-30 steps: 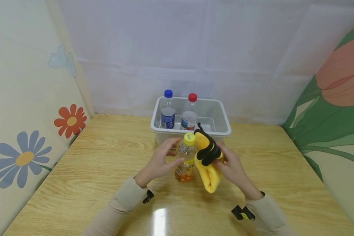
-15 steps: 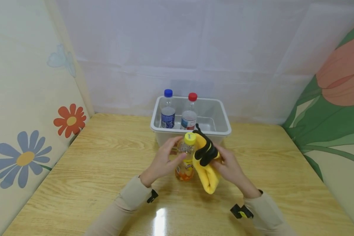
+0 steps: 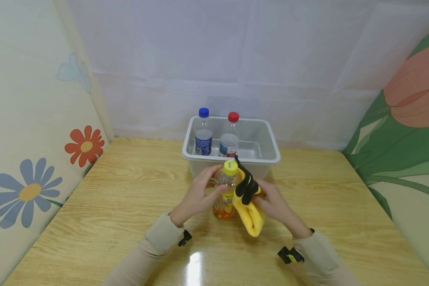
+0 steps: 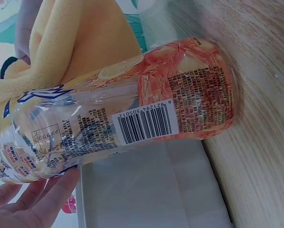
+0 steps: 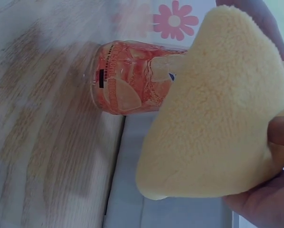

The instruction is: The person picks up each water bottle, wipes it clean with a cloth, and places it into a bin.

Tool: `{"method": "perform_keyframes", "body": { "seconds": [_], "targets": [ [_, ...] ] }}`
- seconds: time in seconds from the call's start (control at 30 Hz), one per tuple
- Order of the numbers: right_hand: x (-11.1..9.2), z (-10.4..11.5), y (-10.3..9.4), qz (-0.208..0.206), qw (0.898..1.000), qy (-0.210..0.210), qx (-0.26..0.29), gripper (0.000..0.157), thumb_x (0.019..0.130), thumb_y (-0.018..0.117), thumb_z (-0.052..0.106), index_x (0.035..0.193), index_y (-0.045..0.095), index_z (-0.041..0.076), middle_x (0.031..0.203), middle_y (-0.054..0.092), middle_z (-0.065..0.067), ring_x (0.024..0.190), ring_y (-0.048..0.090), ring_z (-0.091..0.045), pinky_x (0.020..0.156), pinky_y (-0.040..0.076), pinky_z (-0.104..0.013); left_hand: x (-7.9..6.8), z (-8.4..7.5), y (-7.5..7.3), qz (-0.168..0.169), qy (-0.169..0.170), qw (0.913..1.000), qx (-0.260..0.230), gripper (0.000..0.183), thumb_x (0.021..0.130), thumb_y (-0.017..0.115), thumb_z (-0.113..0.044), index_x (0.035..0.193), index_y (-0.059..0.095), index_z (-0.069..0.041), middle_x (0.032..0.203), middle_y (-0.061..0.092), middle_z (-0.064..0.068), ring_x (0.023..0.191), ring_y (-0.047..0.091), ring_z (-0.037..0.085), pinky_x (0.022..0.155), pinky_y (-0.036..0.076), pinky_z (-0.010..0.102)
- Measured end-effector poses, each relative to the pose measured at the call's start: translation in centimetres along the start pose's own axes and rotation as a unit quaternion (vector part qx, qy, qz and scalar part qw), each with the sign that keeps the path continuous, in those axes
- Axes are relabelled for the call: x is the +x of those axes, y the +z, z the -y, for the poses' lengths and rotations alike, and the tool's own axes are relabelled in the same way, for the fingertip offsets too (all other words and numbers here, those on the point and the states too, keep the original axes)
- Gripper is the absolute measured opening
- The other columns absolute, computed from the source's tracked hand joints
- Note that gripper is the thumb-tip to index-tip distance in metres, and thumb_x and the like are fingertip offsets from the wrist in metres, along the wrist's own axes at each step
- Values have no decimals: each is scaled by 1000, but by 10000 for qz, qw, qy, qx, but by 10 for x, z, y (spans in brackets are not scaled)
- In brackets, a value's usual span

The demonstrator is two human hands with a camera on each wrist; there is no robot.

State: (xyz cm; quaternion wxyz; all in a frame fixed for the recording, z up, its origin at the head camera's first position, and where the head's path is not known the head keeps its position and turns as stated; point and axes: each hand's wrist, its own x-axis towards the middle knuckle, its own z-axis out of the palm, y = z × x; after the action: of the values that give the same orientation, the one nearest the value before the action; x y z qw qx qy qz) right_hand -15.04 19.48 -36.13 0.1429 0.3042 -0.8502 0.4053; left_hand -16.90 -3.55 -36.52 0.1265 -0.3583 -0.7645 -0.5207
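A clear plastic drink bottle (image 3: 224,208) with a yellow cap and an orange-printed label stands upright on the table. My left hand (image 3: 194,198) holds its upper part from the left, thumb in front; in the left wrist view the fingers (image 4: 54,197) lie along the bottle's far side. A folded yellow plush cloth (image 3: 251,220) with a black part is gripped by my right hand (image 3: 277,204). The cloth lies against the bottle's right side, just below the cap. In the right wrist view the cloth (image 5: 213,118) hides the bottle's upper half.
Behind the bottle is a light grey plastic bin (image 3: 262,161). Inside it stand a blue-capped bottle (image 3: 203,145) and a red-capped bottle (image 3: 228,145). The wood-grain table (image 3: 136,171) extends to both sides, and printed fabric walls (image 3: 32,99) enclose it.
The right hand has drifted left with the cloth, and the cloth's black part has turned more upright beside the bottle. The left hand has come slightly right, closer around the bottle.
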Motion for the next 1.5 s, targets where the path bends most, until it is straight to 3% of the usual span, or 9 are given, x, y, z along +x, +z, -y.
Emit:
{"method": "perform_keyframes", "body": {
  "seconds": [0.3,0.47,0.77,0.97,1.23,1.5],
  "targets": [
    [-1,-6,7,127,9995,-302,-13,49,61,55,-21,108,58,-9,96,65,-18,83,57,-17,68,54,-30,0,1,1,-42,29,10000,-43,66,90,47,-48,131,40,3,117,50,19,99,55,29,77,53,25],
    [-5,-11,12,227,9995,-214,-35,46,60,54,-19,104,59,-8,91,65,-16,79,54,-12,64,52,-26,-1,1,0,-6,-9,10000,-25,65,90,48,-47,131,39,3,119,50,20,101,54,30,78,53,24],
    [-9,-16,22,589,9977,160,-295,45,63,58,-17,107,59,-7,99,65,-16,91,60,-28,81,51,-43,-2,2,1,46,-39,10000,-79,64,91,48,-46,132,39,3,119,49,20,104,53,30,79,53,26],
    [-12,-16,25,632,9968,154,-475,45,63,59,-17,107,59,-9,99,64,-19,92,60,-32,81,50,-46,-2,3,0,90,-34,9999,-98,64,91,47,-46,132,39,3,118,50,21,103,54,30,79,52,25],
    [-16,-18,30,1093,9909,514,-593,43,66,59,-15,108,59,-9,104,63,-21,96,59,-34,86,48,-47,-3,3,-2,256,31,9988,-410,53,93,53,-28,134,37,2,118,49,20,105,53,31,82,51,26],
    [-17,-16,29,1091,9905,448,-703,45,65,60,-14,110,59,-8,104,63,-20,95,60,-33,85,49,-46,-2,4,-5,433,-153,9949,-901,49,90,55,-8,134,34,1,123,49,20,110,51,30,85,51,30]
  ]
}}
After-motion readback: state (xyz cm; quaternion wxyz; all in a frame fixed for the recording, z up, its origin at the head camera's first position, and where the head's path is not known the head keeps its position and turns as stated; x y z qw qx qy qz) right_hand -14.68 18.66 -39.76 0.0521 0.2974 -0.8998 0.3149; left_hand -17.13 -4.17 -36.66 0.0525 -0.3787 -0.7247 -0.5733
